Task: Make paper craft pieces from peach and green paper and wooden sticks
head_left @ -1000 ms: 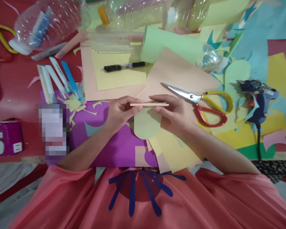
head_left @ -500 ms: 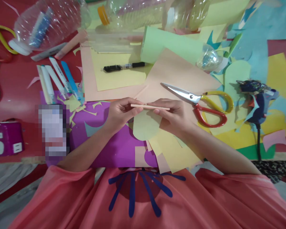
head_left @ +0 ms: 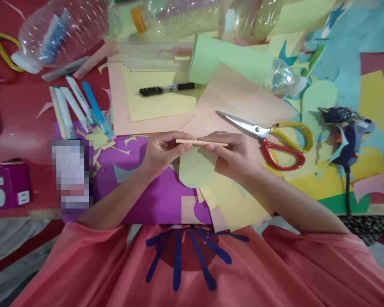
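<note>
- At the frame's centre, a thin peach paper strip point(head_left: 201, 142) sits pinched between two hands.
- Thumb and fingers of the left hand point(head_left: 164, 147) clamp its left half; the right hand point(head_left: 230, 147) grips the other.
- Its long axis runs side to side, neither hand nearer.

Pale peach strip point(head_left: 201, 143): thin, straight, seen edge-on; can't tell if stick or folded paper. Pinched at both ends, bridging left hand point(head_left: 164, 149) and right hand point(head_left: 232, 149), thumbs on the near side. Close to level, right-hand end slightly nearer the body. Light green paper piece point(head_left: 196, 169): rounded near end, sits body-side of the gap between the hands; far end hidden by strip and fingers. Contact with the hands unclear.
</note>
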A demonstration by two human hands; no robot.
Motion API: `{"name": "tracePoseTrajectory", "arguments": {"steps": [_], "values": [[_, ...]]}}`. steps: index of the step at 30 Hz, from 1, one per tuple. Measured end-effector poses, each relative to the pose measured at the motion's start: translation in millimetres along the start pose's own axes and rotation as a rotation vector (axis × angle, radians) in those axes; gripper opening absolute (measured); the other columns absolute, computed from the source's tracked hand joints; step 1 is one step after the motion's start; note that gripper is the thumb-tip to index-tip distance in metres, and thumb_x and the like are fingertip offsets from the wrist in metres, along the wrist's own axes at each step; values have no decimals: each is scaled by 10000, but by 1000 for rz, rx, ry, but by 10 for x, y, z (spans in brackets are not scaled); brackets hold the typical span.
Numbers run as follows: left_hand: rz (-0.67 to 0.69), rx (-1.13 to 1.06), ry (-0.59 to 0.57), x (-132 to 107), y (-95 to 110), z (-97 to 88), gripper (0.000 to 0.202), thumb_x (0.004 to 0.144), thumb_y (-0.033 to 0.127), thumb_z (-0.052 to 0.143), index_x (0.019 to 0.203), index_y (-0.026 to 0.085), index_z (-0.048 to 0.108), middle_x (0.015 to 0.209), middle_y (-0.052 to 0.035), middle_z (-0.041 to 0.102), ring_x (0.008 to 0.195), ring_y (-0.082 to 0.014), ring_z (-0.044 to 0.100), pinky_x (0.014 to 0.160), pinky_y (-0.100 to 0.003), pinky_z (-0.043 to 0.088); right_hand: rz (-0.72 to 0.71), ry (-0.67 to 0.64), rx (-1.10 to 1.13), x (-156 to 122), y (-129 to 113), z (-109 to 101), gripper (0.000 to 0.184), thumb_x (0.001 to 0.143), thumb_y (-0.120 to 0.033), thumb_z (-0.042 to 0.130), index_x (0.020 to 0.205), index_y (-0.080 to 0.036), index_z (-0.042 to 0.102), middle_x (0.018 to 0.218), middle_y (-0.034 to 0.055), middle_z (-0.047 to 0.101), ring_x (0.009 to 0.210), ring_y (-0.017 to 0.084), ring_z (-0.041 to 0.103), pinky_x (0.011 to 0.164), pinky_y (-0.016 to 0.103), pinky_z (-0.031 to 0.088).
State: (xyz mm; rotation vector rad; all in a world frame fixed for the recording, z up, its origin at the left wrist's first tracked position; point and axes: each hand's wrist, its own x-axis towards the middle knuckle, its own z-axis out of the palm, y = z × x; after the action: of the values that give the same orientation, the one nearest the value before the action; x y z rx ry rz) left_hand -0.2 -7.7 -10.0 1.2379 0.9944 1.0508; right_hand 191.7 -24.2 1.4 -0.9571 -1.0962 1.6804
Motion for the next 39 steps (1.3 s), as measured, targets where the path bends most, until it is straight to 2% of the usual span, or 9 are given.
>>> {"name": "tracePoseTrajectory", "arguments": {"steps": [4,10,19,26,29,33,37,39], "values": [[-17,-7,-46,1,-1,-7,162,720,391,801,835,278,797,731,-16,747,558,-85,583,462,-205,422,59,3,56,-4,-29,15,107,790,-297,758,887,-286,803,855,27,731,770,126,644,667,271,493],[40,33,-92,-7,58,-1,120,761,249,737,860,277,798,733,-7,753,534,-55,549,441,-169,381,144,6,103,-9,-49,28,71,770,-286,772,825,-251,801,854,35,731,771,123,640,670,268,497],[-24,150,-123,-15,94,7,155,753,253,672,840,244,801,688,-15,734,444,-37,415,377,-168,296,152,22,110,-5,-35,25,55,752,-256,785,801,-234,796,810,25,721,720,104,626,619,245,478],[33,150,-164,-13,81,3,226,760,196,629,886,268,803,736,-20,762,433,-33,416,372,-158,285,179,48,76,-9,-37,31,106,726,-308,806,772,-215,785,776,23,718,694,105,626,602,248,477],[23,183,-195,-12,75,-6,251,765,202,611,917,273,798,809,-32,780,438,-39,448,379,-159,314,187,50,42,-6,-34,24,111,721,-320,809,759,-219,782,780,23,725,718,113,642,630,257,495],[23,192,-254,-22,61,-22,290,777,208,592,980,279,786,867,-43,787,553,-79,600,461,-170,426,168,24,39,-5,-18,11,76,729,-302,806,763,-237,785,801,20,741,771,120,653,687,268,504],[19,186,-310,-35,50,-37,333,803,197,567,1052,296,764,915,-40,790,555,-85,621,491,-186,469,165,46,-36,-3,-8,14,116,701,-327,824,753,-233,781,761,22,738,756,126,651,690,277,508],[35,203,-324,-40,56,-39,337,804,197,570,1066,289,759,943,-46,789,614,-101,654,522,-192,491,168,80,-45,-2,-8,22,150,672,-345,842,730,-226,771,743,23,732,741,131,647,683,286,513]]}}
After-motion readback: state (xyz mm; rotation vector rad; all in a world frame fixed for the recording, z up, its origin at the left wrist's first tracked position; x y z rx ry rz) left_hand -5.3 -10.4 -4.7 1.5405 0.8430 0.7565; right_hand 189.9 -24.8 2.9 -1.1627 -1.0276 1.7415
